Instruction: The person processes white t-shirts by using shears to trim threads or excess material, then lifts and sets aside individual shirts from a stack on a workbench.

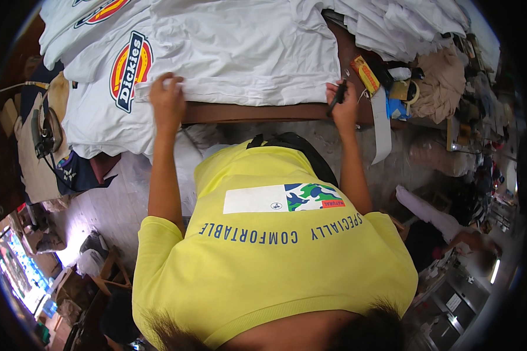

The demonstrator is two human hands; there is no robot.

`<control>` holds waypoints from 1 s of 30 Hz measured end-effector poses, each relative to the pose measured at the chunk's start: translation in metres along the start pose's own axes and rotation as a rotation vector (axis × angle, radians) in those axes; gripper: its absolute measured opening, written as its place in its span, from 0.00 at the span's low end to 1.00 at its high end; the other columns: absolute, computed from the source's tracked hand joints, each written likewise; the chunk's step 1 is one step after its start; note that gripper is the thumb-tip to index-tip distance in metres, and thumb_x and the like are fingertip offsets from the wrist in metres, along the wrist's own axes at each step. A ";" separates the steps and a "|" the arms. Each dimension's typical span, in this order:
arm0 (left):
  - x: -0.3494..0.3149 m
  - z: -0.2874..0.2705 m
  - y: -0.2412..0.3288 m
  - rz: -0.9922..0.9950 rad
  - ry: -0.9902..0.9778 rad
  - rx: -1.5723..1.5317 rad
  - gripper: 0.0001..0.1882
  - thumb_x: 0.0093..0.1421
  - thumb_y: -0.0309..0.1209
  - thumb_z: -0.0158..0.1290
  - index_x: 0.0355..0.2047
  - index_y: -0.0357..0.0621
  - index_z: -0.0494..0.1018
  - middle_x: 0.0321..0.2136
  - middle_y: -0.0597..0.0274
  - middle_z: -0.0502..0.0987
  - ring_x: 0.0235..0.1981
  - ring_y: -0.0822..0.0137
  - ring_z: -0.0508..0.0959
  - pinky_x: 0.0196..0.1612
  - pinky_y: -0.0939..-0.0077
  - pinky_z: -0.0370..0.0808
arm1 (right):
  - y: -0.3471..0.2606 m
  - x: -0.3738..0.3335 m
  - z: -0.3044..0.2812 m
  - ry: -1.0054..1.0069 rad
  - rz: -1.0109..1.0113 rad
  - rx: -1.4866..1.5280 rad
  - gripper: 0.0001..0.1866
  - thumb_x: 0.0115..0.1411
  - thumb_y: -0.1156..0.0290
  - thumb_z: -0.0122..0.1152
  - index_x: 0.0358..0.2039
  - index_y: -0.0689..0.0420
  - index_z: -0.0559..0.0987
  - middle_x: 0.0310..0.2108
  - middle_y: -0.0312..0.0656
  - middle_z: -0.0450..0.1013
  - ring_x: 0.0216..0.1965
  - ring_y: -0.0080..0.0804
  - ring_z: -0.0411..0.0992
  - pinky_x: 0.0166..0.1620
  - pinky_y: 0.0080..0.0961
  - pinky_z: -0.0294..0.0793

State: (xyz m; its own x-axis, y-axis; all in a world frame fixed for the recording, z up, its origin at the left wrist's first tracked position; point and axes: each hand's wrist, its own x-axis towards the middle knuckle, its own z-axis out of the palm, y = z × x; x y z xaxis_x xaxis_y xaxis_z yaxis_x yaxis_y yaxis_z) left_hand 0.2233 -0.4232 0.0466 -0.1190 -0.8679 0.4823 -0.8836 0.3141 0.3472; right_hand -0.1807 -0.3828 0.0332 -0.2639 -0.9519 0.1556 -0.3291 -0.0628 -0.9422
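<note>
A plain white T-shirt point(246, 52) lies spread on the brown table, its folded hem along the near edge. At the left end of that hem is my left hand point(167, 102), fingers curled and closed on the cloth. My right hand point(345, 108) is at the hem's right end, closed around a slim black tool point(337, 97), perhaps thread snips; its exact kind is unclear. The fingertips of this hand meet the shirt's edge. Left of the plain shirt, another white T-shirt point(91, 117) with a colourful round print hangs over the table edge.
White garments are heaped point(392, 26) at the back right. A yellow box point(365, 76), a tape roll point(413, 92) and a beige cloth point(439, 85) lie right of my right hand. A white paper strip point(382, 128) hangs off the brown table point(257, 113). An iron point(50, 131) stands at left.
</note>
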 end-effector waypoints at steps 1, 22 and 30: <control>-0.002 0.006 0.017 0.048 -0.091 -0.070 0.14 0.47 0.21 0.53 0.36 0.48 0.71 0.40 0.56 0.70 0.44 0.55 0.68 0.47 0.62 0.64 | 0.001 0.002 0.008 -0.001 0.015 -0.069 0.18 0.49 0.79 0.59 0.42 0.58 0.68 0.34 0.41 0.75 0.32 0.23 0.73 0.36 0.20 0.72; 0.018 -0.048 -0.052 0.328 -0.556 0.276 0.10 0.47 0.33 0.55 0.29 0.46 0.69 0.26 0.64 0.70 0.34 0.61 0.70 0.40 0.67 0.64 | -0.035 0.046 0.033 -0.609 0.067 -0.603 0.20 0.42 0.76 0.57 0.39 0.53 0.69 0.30 0.51 0.74 0.34 0.51 0.72 0.35 0.41 0.68; -0.006 0.003 0.094 0.025 -1.040 -0.175 0.12 0.47 0.34 0.58 0.26 0.37 0.72 0.20 0.48 0.74 0.24 0.50 0.75 0.28 0.62 0.69 | -0.104 0.186 0.057 -0.023 -0.528 -0.899 0.24 0.40 0.73 0.56 0.44 0.50 0.71 0.30 0.48 0.74 0.34 0.45 0.73 0.36 0.39 0.70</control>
State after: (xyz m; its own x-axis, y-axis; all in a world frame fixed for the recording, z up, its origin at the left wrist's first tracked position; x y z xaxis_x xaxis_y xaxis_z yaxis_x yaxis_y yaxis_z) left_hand 0.1398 -0.3901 0.0736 -0.5394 -0.7368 -0.4075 -0.8076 0.3157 0.4981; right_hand -0.1438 -0.5703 0.1431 0.1242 -0.8742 0.4694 -0.9540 -0.2353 -0.1857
